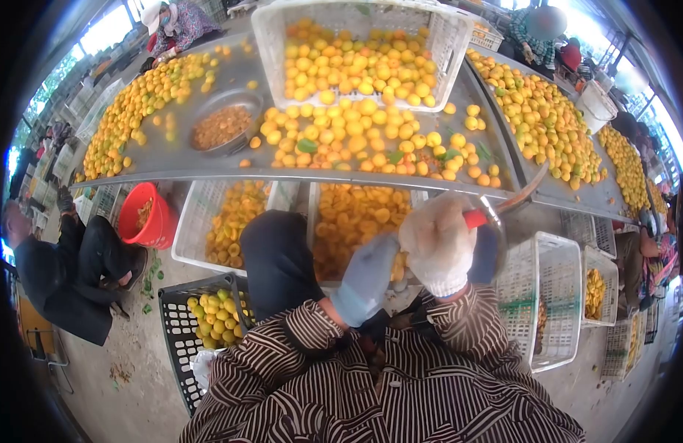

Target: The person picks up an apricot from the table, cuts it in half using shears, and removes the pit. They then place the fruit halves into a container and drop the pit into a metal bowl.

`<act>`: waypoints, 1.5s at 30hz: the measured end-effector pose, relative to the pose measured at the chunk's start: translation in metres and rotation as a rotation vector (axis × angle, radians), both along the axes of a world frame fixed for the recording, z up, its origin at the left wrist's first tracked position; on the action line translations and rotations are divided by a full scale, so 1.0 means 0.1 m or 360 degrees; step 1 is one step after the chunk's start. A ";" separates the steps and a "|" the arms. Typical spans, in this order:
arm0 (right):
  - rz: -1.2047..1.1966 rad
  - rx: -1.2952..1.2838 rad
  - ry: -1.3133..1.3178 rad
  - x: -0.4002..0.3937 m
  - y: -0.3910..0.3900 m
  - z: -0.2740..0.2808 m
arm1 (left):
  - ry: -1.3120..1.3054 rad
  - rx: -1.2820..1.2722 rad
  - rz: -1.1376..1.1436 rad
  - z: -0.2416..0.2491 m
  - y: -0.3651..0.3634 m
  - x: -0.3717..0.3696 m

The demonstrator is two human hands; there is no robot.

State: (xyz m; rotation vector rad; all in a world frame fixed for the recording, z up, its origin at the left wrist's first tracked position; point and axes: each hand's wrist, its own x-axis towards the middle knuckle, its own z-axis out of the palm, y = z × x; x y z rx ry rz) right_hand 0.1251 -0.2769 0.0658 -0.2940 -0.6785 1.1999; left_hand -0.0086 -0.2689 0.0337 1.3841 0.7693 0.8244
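Note:
My left hand [365,279], in a blue-grey glove, is closed over the crate between my knees. Its fingers grip a yellow apricot [398,267], mostly covered by the gloves. Close against it, my right hand [437,240], in a white glove with brownish stains, is wrapped round a red-handled tool [474,218]. The tool's working end cannot be made out clearly. Under my hands, a white crate [312,221] holds opened apricot pieces [363,210]. Whole apricots [356,133] lie on the metal table in front of me.
A white crate [266,55] of apricots lies tipped on the metal table [230,166], behind a metal bowl [254,122] of pits. A red bucket [153,232] and a black crate [180,354] stand to my left, white crates [555,310] to my right. Other people sit around.

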 end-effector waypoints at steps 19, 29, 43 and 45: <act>-0.0441 -0.0379 -0.2823 -0.14 -0.33 0.09 | -0.0991 -0.0976 0.0002 -0.44 0.17 -0.05; -0.0509 -0.0174 -0.2347 -0.19 -0.37 -0.02 | -0.0729 -0.1308 0.0054 -0.06 0.33 -0.90; -0.0529 -0.0224 -0.2486 -0.08 -0.35 -0.11 | -0.0635 -0.1476 0.0858 -0.36 1.18 -2.16; -0.0538 -0.0286 -0.2452 -0.10 -0.35 -0.09 | -0.0701 -0.1492 0.0843 -0.83 1.46 -2.40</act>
